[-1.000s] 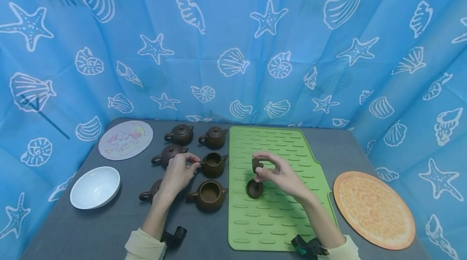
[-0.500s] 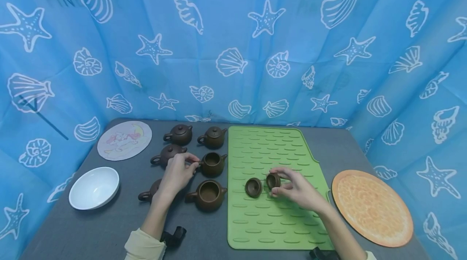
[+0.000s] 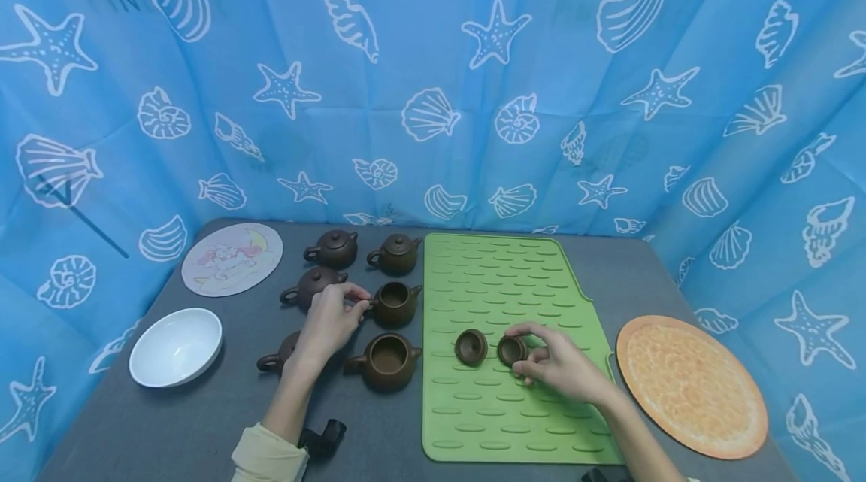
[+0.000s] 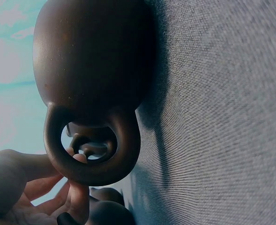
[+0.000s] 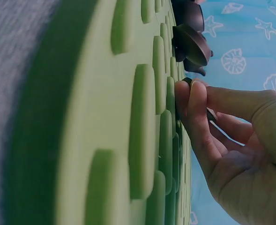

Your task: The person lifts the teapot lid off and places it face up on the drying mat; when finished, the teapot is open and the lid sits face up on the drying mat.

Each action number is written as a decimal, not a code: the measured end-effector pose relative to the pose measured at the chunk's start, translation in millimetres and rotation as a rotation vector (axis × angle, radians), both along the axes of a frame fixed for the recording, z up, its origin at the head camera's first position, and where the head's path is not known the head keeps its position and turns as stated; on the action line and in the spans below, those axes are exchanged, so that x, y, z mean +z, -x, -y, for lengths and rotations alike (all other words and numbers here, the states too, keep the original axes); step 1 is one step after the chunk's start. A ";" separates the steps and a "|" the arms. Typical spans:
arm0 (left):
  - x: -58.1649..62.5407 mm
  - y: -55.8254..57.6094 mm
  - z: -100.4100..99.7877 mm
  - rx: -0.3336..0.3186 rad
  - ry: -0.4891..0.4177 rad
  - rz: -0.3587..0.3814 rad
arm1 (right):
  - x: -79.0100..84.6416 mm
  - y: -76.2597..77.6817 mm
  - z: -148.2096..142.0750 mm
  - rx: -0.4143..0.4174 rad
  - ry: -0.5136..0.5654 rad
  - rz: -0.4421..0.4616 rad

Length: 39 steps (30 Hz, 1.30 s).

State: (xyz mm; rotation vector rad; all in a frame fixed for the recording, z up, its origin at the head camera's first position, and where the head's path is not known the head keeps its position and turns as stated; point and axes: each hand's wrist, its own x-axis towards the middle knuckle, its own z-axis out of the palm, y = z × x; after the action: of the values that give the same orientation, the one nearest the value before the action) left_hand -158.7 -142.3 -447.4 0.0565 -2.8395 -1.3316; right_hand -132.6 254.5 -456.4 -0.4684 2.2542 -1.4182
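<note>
The brown lid (image 3: pixel 503 352) has moved rightward, its hollow now facing up, beside the other lid (image 3: pixel 470 347) on the green mat (image 3: pixel 487 407); the right hand's (image 3: pixel 561 369) grip pinches its edge, while the left hand (image 3: pixel 331 320) pinches a lidless teapot (image 3: pixel 397 314) by its handle (that pot stands on the bench (image 3: pixel 189 429))

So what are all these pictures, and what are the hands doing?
There's no robot, just a person's left hand and right hand. The wide pictures come from a camera worn on the head. The two close-up ones come from cameras on the wrists. On the grey table are six brown teapots, a white bowl, a green mat, a pale round mat and a round orange mat. The left hand has its grip on the handle side of a lidless teapot. The right hand's grip holds a brown lid, hollow side showing, with another lid beside it on the green mat.
</note>
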 end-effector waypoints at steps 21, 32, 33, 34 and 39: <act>0.3 -0.8 0.4 -0.009 -0.014 -0.004 | 0.3 5.3 -1.4 0.052 -0.041 -0.053; 5.0 1.5 4.1 -0.031 -0.019 0.026 | 18.5 17.3 3.3 0.031 -0.119 -0.177; 5.7 2.0 4.6 -0.035 -0.020 0.026 | 21.2 18.9 5.6 0.029 -0.124 -0.186; 6.2 2.9 5.1 -0.038 -0.021 0.026 | 23.8 20.8 8.3 0.027 -0.130 -0.194; 10.3 10.6 6.6 -0.060 -0.017 0.018 | 35.9 32.9 24.8 0.037 -0.131 -0.242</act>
State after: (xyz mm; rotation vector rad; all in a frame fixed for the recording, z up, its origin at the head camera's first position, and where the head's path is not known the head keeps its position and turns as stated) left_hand -169.3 -149.0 -437.2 -0.0176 -2.8671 -1.3729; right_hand -165.4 229.7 -420.5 -0.6658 2.4955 -1.2424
